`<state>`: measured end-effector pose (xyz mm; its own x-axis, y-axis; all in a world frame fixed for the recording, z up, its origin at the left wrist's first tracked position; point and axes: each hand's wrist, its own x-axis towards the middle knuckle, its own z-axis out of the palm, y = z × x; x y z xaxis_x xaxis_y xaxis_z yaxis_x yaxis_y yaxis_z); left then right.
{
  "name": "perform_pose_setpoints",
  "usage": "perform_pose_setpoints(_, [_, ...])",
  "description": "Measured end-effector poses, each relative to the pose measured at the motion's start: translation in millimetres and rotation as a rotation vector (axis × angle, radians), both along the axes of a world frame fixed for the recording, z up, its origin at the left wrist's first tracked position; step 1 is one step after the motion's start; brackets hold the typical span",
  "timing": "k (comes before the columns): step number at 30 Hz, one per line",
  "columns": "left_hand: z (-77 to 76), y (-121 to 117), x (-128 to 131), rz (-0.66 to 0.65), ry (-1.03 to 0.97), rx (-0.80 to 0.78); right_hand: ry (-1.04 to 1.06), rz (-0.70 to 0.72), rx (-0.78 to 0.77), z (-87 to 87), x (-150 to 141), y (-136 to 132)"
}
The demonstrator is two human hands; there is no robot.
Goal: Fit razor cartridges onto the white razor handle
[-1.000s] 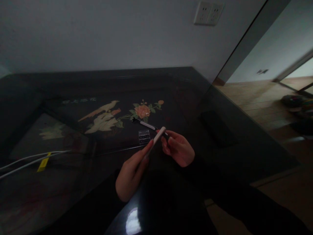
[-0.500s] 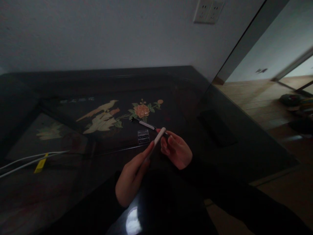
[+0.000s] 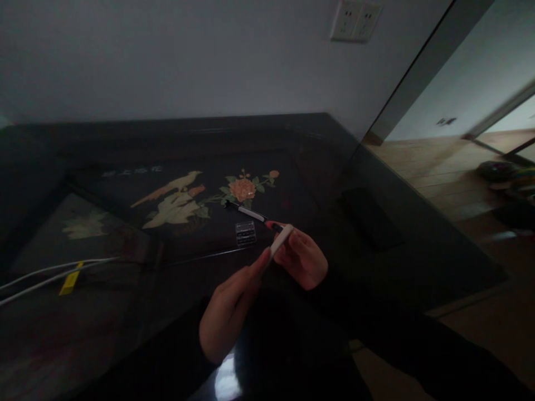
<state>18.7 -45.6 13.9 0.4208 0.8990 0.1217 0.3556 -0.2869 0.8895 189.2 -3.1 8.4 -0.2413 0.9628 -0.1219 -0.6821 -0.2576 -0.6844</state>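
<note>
My left hand is closed on a slim white object, seen nearly edge-on and tilted up to the right. Its face is hidden from me. Curled fingers of my right hand close around the near end of a black-and-white pen-like tool, which points left with its dark tip over the flower picture. The far end of the white object crosses in front of this tool and is close to my right thumb. Just left of both hands lies a small clear case with dark pieces inside.
The dark glossy tabletop carries an inlaid bird-and-flower picture. White cables with a yellow tag are at the left. A flat black item lies right. Behind is a wall with sockets.
My left hand has moved slightly right, bringing the white object's far end closer to my right thumb. The pen-like tool and the clear case have stayed in place.
</note>
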Motion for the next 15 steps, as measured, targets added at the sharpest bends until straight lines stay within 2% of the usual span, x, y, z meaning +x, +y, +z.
perform_pose_setpoints(7, [0.4, 4.0, -1.7, 0.043, 0.032, 0.066, 0.023, 0.069, 0.066, 1.9, 0.4, -0.4])
perform_pose_setpoints(15, [1.0, 6.4, -3.2, 0.07, 0.047, 0.017, 0.008, 0.054, 0.122, 4.3, 0.6, -0.4])
